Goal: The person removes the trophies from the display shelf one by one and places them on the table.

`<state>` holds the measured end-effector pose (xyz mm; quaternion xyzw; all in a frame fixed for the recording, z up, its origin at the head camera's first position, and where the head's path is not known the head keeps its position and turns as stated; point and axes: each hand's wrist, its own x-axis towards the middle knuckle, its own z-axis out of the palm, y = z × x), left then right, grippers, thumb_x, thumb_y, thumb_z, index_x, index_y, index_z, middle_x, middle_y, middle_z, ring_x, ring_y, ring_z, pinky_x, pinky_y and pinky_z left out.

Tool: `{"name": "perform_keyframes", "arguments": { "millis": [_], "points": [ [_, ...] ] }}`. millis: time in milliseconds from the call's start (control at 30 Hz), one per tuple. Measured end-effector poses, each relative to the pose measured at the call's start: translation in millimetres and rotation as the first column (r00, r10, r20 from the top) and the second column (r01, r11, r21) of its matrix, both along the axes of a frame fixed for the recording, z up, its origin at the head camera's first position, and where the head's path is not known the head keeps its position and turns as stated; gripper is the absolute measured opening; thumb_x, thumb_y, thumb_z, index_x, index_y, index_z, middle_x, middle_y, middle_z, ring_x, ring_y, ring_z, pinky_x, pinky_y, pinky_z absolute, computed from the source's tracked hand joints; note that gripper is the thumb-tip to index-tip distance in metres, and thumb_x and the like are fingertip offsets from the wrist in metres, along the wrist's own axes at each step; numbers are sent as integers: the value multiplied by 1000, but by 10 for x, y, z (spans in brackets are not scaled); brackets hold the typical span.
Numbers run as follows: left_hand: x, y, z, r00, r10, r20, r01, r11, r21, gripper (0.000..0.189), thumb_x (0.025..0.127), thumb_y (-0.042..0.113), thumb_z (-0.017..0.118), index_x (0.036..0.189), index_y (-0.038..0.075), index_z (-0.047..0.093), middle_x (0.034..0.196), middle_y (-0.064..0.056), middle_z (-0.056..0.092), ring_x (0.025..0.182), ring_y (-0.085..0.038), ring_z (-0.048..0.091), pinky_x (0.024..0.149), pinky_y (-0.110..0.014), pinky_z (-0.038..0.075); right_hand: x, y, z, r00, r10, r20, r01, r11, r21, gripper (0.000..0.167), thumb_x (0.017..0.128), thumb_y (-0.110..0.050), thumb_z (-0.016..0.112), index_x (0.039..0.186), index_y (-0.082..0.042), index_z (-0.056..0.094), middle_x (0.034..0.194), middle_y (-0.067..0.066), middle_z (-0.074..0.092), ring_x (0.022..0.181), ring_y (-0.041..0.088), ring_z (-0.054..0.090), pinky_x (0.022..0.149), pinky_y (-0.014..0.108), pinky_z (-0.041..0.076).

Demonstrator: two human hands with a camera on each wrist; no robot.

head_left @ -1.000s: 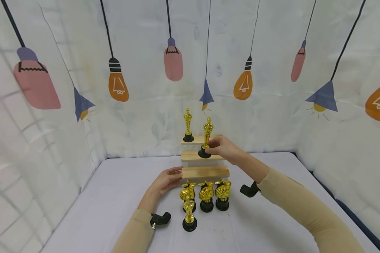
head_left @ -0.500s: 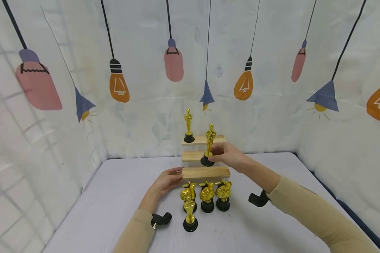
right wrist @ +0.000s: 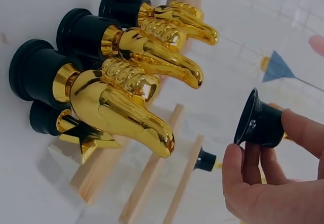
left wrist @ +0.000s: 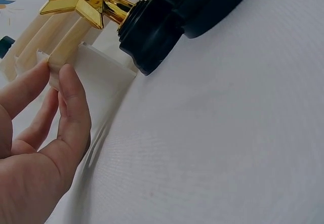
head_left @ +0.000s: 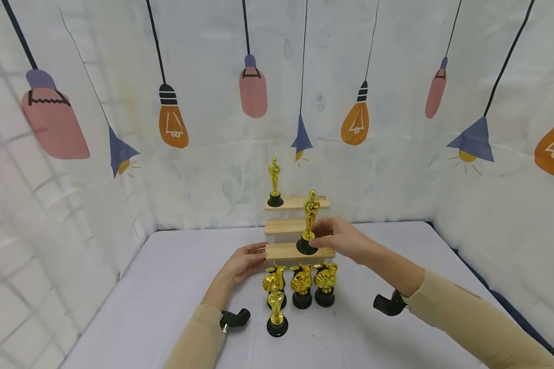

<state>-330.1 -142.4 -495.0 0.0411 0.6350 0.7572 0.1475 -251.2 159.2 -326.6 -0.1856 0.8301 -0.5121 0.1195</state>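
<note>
In the head view my right hand (head_left: 346, 242) grips a gold figure trophy (head_left: 311, 209) near its black base (right wrist: 267, 125), upright in front of the wooden step rack. Thumb and fingers close round that base in the right wrist view. At the rack's left end, my left hand (head_left: 242, 265) pinches the lowest wooden step (left wrist: 63, 54) between thumb and fingers. A matching figure trophy (head_left: 274, 179) stands at the left of the top step (head_left: 300, 203). The middle step (head_left: 281, 226) is partly hidden by the held trophy.
Before the rack stand gold thumbs-up trophies (head_left: 301, 282) in a row. A star trophy (right wrist: 86, 140) shows behind them in the right wrist view. Nearest me is another figure trophy (head_left: 276, 313). A lamp-print cloth (head_left: 203, 179) backs the white table (head_left: 175, 271).
My right hand has brought the held trophy down and slightly right, from the middle step's level to in front of the lowest step. The left hand stays in place.
</note>
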Motion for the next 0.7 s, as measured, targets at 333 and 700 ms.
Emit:
{"name": "perform_keyframes", "arguments": {
  "millis": [333, 700],
  "points": [
    [5, 5, 21, 1000, -9, 14, 9, 1000, -3, 53, 99, 1, 65, 148, -9, 46, 139, -26, 55, 106, -24, 67, 90, -34, 58, 183, 93, -28, 998, 14, -54, -12, 999, 36, 36, 96, -18, 73, 126, 1, 65, 118, 8, 66, 114, 26, 59, 97, 45, 51],
    [15, 4, 32, 1000, 0, 19, 0, 1000, 0, 52, 99, 0, 65, 147, -8, 47, 138, -25, 56, 106, -24, 67, 90, -35, 58, 393, 156, -125, 999, 42, -27, -42, 999, -23, 35, 95, -17, 75, 123, 1, 65, 116, 9, 66, 113, 29, 60, 94, 40, 54]
  ]
}}
